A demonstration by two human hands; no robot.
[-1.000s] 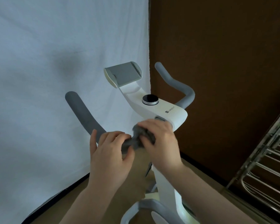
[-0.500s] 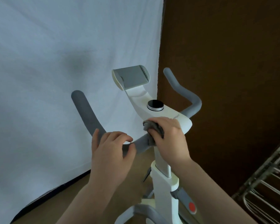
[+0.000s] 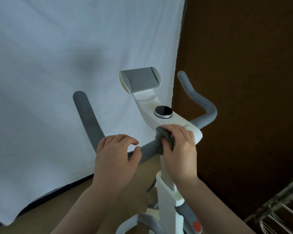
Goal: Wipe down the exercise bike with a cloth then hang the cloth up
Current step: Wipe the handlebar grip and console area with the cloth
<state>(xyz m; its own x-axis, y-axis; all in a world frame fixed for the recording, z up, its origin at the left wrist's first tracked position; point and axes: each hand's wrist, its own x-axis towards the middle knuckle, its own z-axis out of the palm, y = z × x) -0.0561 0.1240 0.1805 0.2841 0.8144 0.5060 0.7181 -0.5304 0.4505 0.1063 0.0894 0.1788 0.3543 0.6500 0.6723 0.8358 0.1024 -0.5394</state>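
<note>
A person stands at a white exercise bike (image 3: 166, 196), seen from above, both bare forearms reaching forward. The right hand (image 3: 180, 147) is curled around a bunched grey cloth (image 3: 164, 138), pressing it where the left handlebar (image 3: 91, 125) meets the white console (image 3: 181, 125). A second ago the cloth was stretched between both hands just below the console; now only the right hand grips it, and it has slid up against the console's near edge.

The left hand (image 3: 115, 156) has let go of the cloth. Its fingers are loosely bent and apart, holding nothing, the thumb touching the grey foam of the left handlebar and the fingertips hovering just over it.

A round black dial (image 3: 163, 111) sits on the console, clear of the cloth. Beyond it, a grey device holder (image 3: 140, 80) tilts upward. The right handlebar (image 3: 198, 102) curves away on the far side, untouched.

Behind the bike hangs a white sheet (image 3: 57, 65), with a brown wall (image 3: 243, 65) to its right. A metal drying rack (image 3: 277, 210) shows at the lower right corner, well apart from the hands. The view now sits slightly lower and closer than a second ago, showing more of the bike's post and a red knob (image 3: 196, 225).
</note>
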